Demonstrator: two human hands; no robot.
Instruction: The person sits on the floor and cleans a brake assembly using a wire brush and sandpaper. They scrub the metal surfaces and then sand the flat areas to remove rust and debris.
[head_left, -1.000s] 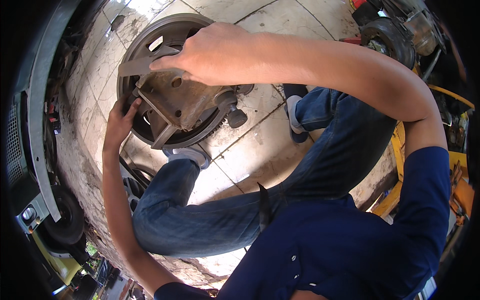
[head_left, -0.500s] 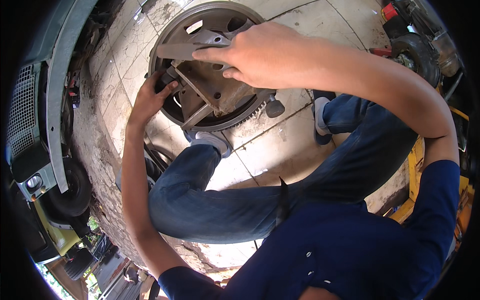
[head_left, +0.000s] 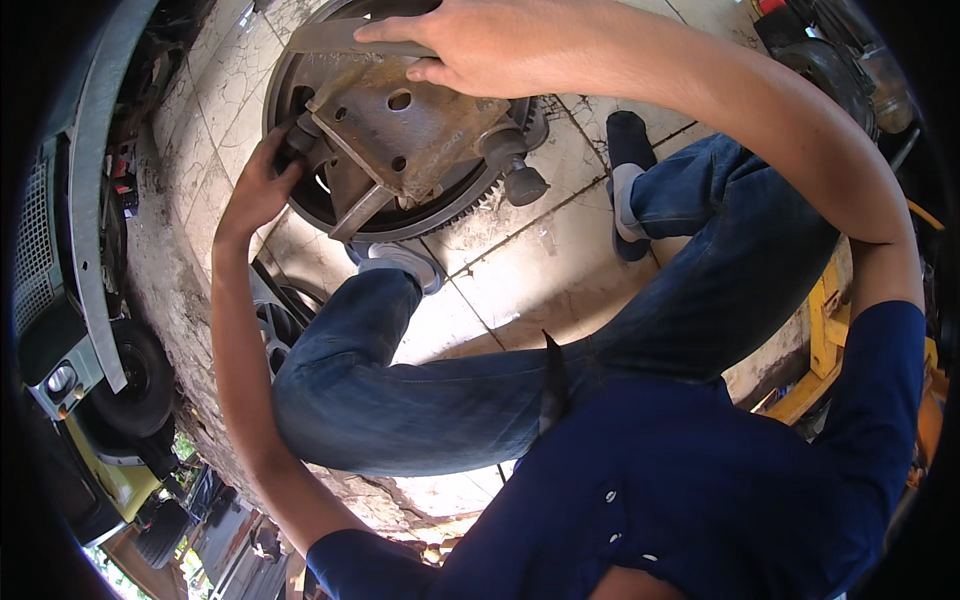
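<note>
Jutting past right fingers is a flat bar.

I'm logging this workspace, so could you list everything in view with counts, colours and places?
Toothed wheel: one, dark grey, upper centre
Bracket: one, rusty brown, over the wheel
Knobs: two, dark, bracket's left and right
Flat bar: one, grey, upper centre
Tiled floor: one, pale, centre
Metal beam: one, grey, left
Tyres: at least two, black, lower left
Frame: one, yellow, right
Machine parts: uncountable, dark, upper right
Jeans: one pair, blue, centre
Shirt: one, navy, lower right
Left hand: one, bare, at left knob
Right hand: one, bare, holding flat bar
</note>
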